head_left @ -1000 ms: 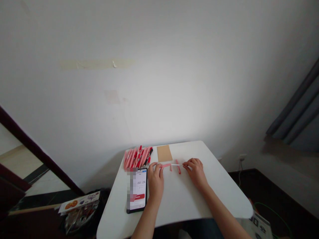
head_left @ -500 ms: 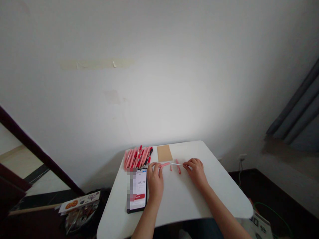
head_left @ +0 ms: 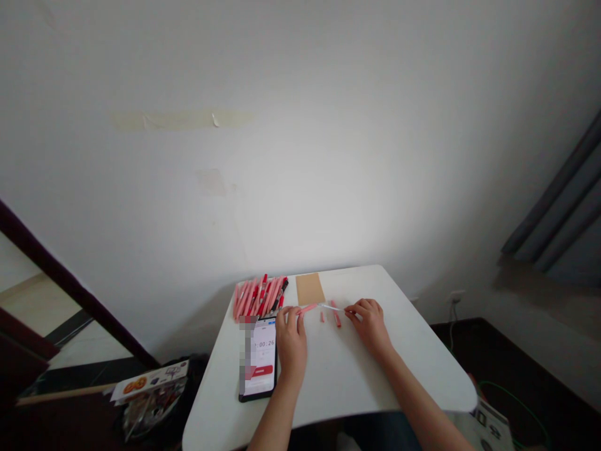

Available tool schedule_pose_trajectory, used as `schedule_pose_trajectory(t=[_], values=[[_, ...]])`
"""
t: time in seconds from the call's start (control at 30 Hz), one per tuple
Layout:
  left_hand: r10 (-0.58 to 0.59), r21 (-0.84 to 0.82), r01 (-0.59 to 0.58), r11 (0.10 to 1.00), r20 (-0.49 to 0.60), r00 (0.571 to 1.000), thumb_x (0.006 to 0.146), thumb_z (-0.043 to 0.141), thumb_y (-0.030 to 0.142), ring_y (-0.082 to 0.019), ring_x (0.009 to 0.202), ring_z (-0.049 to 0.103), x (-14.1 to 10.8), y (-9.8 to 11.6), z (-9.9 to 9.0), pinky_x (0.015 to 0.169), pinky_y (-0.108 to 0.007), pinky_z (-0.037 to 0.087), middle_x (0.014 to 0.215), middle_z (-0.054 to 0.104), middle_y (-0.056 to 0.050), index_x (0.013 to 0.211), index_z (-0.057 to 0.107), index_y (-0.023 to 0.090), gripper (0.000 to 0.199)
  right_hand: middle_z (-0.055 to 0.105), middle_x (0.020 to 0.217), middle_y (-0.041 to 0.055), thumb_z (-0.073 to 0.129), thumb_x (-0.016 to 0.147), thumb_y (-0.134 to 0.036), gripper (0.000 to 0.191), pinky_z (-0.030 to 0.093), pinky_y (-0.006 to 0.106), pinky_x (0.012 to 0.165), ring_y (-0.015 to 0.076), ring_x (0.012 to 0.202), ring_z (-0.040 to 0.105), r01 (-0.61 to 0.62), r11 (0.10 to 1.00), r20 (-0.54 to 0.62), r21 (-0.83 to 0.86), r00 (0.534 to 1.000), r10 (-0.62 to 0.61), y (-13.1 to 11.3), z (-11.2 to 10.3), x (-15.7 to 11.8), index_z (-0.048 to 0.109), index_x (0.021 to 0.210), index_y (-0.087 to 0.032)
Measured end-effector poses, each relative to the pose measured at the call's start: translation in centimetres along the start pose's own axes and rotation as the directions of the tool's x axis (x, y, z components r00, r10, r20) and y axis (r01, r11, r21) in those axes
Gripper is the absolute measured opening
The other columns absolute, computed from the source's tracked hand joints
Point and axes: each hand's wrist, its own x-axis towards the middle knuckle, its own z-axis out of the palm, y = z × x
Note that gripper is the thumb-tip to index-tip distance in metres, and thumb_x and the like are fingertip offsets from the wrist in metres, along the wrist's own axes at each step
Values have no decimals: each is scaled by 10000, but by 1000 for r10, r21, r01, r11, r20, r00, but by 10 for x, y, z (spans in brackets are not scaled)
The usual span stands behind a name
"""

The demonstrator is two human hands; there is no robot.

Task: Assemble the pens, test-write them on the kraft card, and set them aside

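Note:
My left hand (head_left: 292,338) is closed around the lower end of a pink pen barrel (head_left: 309,308), which slants up to the right. Between the fingertips of my right hand (head_left: 370,322) is the end of a thin whitish pen refill (head_left: 334,307). Its other end meets the tip of the barrel, or lies right by it; whether it sits inside I cannot tell. Below them on the table lie a short pink pen piece (head_left: 322,317) and a longer pink and red pen part (head_left: 336,318), both between my hands.
Pink, red and black pens (head_left: 256,297) lie in a pile at the white table's (head_left: 342,382) back left. A phone (head_left: 263,360) showing a timer lies beside my left wrist. Behind my hands is a brown card (head_left: 310,289). A filled black bag (head_left: 154,407) stands left of the table.
My left hand has shifted slightly left. The barrel's tip and the refill's inner end have risen a little, so the two meet at a steeper angle. My right hand has hardly moved.

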Motion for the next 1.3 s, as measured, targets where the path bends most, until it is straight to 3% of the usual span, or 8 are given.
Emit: schedule_pose_trajectory(t=[0.33, 0.67, 0.8, 1.0, 1.3], values=[[-3, 22, 3, 1000, 21, 1000, 924, 405, 267, -205, 974, 539, -2, -4, 5, 889, -399, 482, 999, 570, -72, 955, 567, 198, 180, 655, 830, 54, 549, 859, -328, 199, 353, 370, 887, 209, 881, 528, -14, 1000, 10, -2, 1000, 14, 2, 0, 0, 732, 869, -252], [3, 340, -2, 941, -1, 1000, 884, 455, 246, -253, 985, 533, 1, -5, 12, 834, -410, 474, 1011, 585, -122, 890, 593, 140, 175, 652, 821, 45, 555, 858, -324, 192, 346, 363, 898, 207, 892, 529, -42, 999, 3, -17, 999, 42, -2, -1, -1, 734, 870, -257], [-7, 451, 11, 893, -9, 1000, 858, 473, 224, -265, 1038, 510, 0, -1, 11, 900, -452, 441, 1058, 582, -126, 873, 615, 134, 169, 653, 820, 47, 548, 859, -332, 202, 349, 356, 890, 208, 895, 532, -37, 999, 0, -25, 999, 37, 0, 1, -1, 734, 863, -254], [-28, 540, 8, 841, 29, 999, 827, 494, 212, -289, 1165, 451, -2, 4, 8, 1037, -548, 331, 1123, 560, -141, 832, 633, 133, 160, 656, 825, 45, 550, 854, -342, 201, 350, 365, 893, 213, 902, 535, -42, 999, 10, -14, 999, 42, 0, 0, -1, 733, 873, -260], [-72, 590, 20, 807, 65, 995, 823, 485, 241, -310, 1204, 419, -4, 5, 7, 1020, -590, 343, 1174, 535, -163, 871, 644, 124, 202, 661, 830, 47, 538, 856, -329, 207, 344, 373, 912, 216, 928, 533, -48, 999, 17, -18, 999, 48, -3, -2, -1, 734, 869, -263]])
